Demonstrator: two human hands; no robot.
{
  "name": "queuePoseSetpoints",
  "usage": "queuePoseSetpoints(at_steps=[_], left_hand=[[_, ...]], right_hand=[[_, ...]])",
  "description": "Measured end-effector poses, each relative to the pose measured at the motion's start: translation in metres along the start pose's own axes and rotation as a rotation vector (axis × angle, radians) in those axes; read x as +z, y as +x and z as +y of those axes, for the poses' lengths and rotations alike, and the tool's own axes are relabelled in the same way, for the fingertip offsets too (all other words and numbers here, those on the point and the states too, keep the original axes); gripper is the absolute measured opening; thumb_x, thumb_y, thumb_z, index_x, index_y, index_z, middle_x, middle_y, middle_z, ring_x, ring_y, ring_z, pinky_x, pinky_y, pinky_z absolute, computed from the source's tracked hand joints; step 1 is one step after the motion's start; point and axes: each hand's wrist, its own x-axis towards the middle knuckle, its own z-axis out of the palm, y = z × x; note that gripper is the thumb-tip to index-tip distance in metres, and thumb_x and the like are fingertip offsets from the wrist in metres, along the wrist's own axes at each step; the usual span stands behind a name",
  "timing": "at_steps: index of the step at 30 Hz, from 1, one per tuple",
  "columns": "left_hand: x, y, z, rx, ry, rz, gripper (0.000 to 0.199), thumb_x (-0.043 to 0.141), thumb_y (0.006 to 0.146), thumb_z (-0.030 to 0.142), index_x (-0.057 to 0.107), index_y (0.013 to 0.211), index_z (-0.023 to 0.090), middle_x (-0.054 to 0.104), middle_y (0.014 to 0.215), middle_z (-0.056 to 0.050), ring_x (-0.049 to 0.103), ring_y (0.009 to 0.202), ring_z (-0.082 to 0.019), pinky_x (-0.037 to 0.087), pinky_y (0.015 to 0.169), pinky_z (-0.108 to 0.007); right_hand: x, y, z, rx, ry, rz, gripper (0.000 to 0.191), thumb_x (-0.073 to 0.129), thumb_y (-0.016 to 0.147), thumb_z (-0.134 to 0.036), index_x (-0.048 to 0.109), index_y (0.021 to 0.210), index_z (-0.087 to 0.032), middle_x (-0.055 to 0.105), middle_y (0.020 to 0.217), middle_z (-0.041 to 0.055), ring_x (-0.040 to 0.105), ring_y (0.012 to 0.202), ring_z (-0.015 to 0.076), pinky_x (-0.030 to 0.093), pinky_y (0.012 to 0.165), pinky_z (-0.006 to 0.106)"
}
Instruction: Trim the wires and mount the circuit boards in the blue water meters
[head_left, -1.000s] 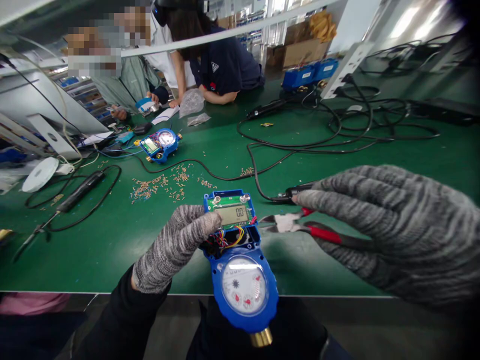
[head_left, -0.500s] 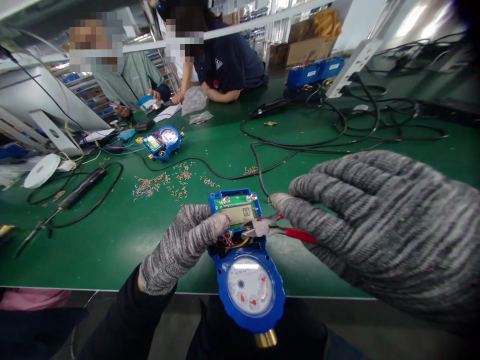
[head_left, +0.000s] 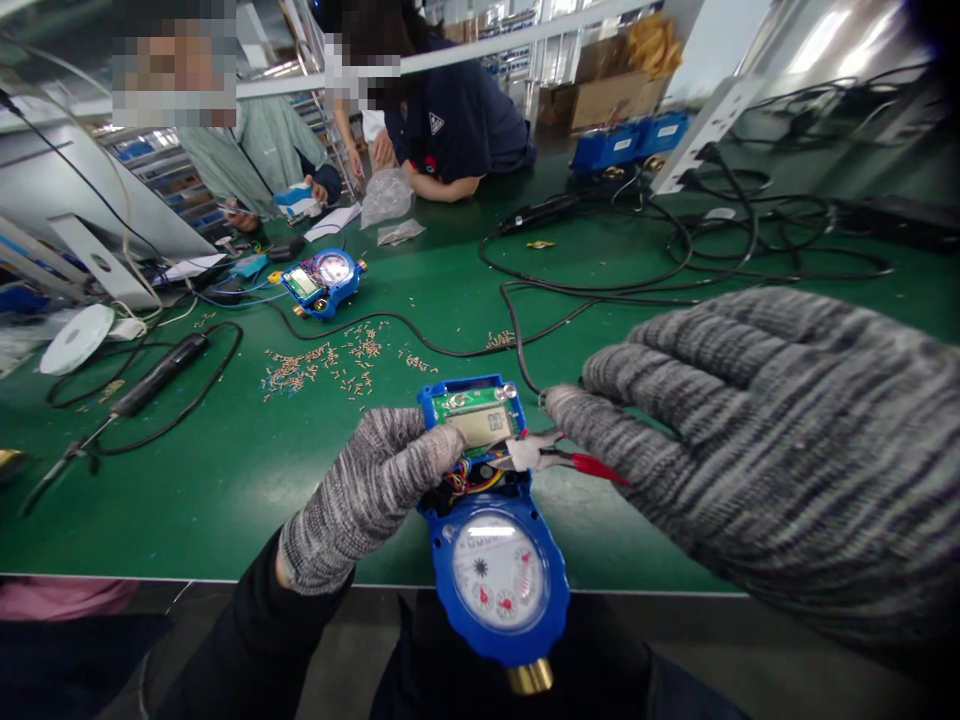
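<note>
My left hand (head_left: 371,490), in a grey knitted glove, grips the left side of a blue water meter (head_left: 501,580), thumb on the edge of its circuit board (head_left: 474,402). The meter's box is uncovered, showing a small LCD display (head_left: 486,427) and coloured wires (head_left: 476,480) below it. A round dial faces up, and a brass fitting (head_left: 531,677) sticks out past the table's front edge. Red-handled cutting pliers (head_left: 534,453) are in my gloved right hand (head_left: 757,440), which is closed around the handles. Their jaws lie over the box between the display and the wires.
A second opened water meter (head_left: 324,283) lies farther back. Small brass-coloured pieces (head_left: 330,362) are scattered in the middle. A soldering iron (head_left: 161,375) rests at left; black cables (head_left: 615,285) cross the right side. Two people (head_left: 457,125) work across the green table (head_left: 247,500).
The pliers' handles have drawn closer together, and the jaws shifted slightly right. My left thumb slid a little right. Across the table, a person's hand has moved back from the paper.
</note>
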Motion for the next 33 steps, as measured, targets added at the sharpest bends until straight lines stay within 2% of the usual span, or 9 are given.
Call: queuePoseSetpoints(at_steps=[3, 7, 11, 15, 19, 22, 28, 31, 33], left_hand=[[0.001, 0.000, 0.000, 0.020, -0.022, -0.011, 0.020, 0.064, 0.092, 0.022, 0.080, 0.080, 0.021, 0.072, 0.068, 0.004, 0.062, 0.063, -0.007, 0.049, 0.062, -0.014], [0.000, 0.000, -0.002, 0.042, -0.004, -0.009, 0.015, 0.065, 0.092, 0.024, 0.080, 0.094, 0.026, 0.075, 0.077, 0.006, 0.062, 0.068, -0.006, 0.048, 0.064, -0.013], [-0.001, 0.002, -0.005, 0.043, 0.058, -0.019, 0.017, 0.065, 0.092, 0.029, 0.079, 0.101, 0.026, 0.075, 0.079, 0.004, 0.059, 0.066, -0.007, 0.047, 0.061, -0.014], [-0.001, 0.000, -0.007, 0.058, 0.133, 0.012, 0.016, 0.065, 0.091, 0.030, 0.080, 0.096, 0.023, 0.072, 0.073, 0.004, 0.055, 0.061, -0.006, 0.042, 0.055, -0.015], [0.000, -0.001, -0.007, 0.058, 0.140, 0.018, 0.019, 0.065, 0.091, 0.032, 0.079, 0.096, 0.020, 0.075, 0.082, 0.000, 0.060, 0.068, -0.011, 0.047, 0.062, -0.020], [-0.001, 0.000, -0.006, 0.033, 0.144, 0.025, 0.021, 0.065, 0.091, 0.034, 0.078, 0.095, 0.019, 0.075, 0.081, -0.001, 0.062, 0.069, -0.013, 0.048, 0.064, -0.022], [-0.007, 0.002, -0.004, 0.063, 0.073, 0.026, 0.021, 0.064, 0.091, 0.031, 0.078, 0.081, 0.020, 0.071, 0.071, 0.002, 0.059, 0.063, -0.010, 0.046, 0.060, -0.019], [-0.007, 0.002, -0.004, 0.070, 0.053, 0.026, 0.021, 0.065, 0.091, 0.029, 0.079, 0.079, 0.020, 0.071, 0.068, 0.002, 0.060, 0.063, -0.011, 0.048, 0.062, -0.020], [-0.007, 0.001, -0.004, 0.060, 0.049, 0.012, 0.017, 0.065, 0.092, 0.029, 0.080, 0.088, 0.021, 0.073, 0.072, 0.001, 0.062, 0.065, -0.011, 0.048, 0.062, -0.020]], right_hand=[[-0.003, 0.002, 0.001, -0.003, 0.038, -0.019, 0.028, 0.049, 0.084, -0.025, 0.072, 0.100, -0.027, 0.073, 0.092, 0.0059, 0.063, 0.083, 0.0310, 0.045, 0.077, 0.047], [0.000, 0.000, -0.002, 0.040, 0.098, -0.059, 0.027, 0.057, 0.086, -0.031, 0.070, 0.109, -0.034, 0.074, 0.091, 0.0011, 0.065, 0.090, 0.0279, 0.047, 0.073, 0.040], [0.006, -0.002, -0.004, 0.049, 0.116, -0.076, 0.029, 0.059, 0.086, -0.032, 0.069, 0.114, -0.033, 0.075, 0.093, 0.0025, 0.066, 0.090, 0.0272, 0.048, 0.070, 0.039], [0.005, 0.001, -0.001, 0.015, 0.104, -0.055, 0.026, 0.059, 0.085, -0.029, 0.070, 0.109, -0.031, 0.074, 0.090, 0.0043, 0.065, 0.085, 0.0268, 0.047, 0.071, 0.040], [0.000, 0.007, 0.003, -0.063, 0.073, -0.013, 0.019, 0.052, 0.085, -0.025, 0.070, 0.092, -0.025, 0.070, 0.080, 0.0081, 0.061, 0.070, 0.0289, 0.046, 0.067, 0.046], [-0.001, 0.007, 0.003, -0.078, 0.065, 0.023, 0.025, 0.043, 0.089, -0.022, 0.067, 0.085, -0.023, 0.067, 0.074, 0.0091, 0.059, 0.065, 0.0290, 0.043, 0.061, 0.045], [0.000, 0.004, -0.001, -0.049, 0.010, 0.092, 0.045, 0.023, 0.093, -0.009, 0.066, 0.089, -0.021, 0.069, 0.078, 0.0093, 0.060, 0.067, 0.0288, 0.041, 0.060, 0.043], [0.003, 0.003, 0.000, -0.076, -0.059, 0.101, 0.046, 0.023, 0.092, -0.007, 0.066, 0.096, -0.019, 0.071, 0.084, 0.0100, 0.062, 0.069, 0.0292, 0.041, 0.061, 0.043], [0.006, 0.002, 0.003, -0.074, -0.084, 0.077, 0.041, 0.029, 0.092, -0.009, 0.066, 0.104, -0.020, 0.072, 0.093, 0.0100, 0.063, 0.078, 0.0293, 0.043, 0.068, 0.044]])
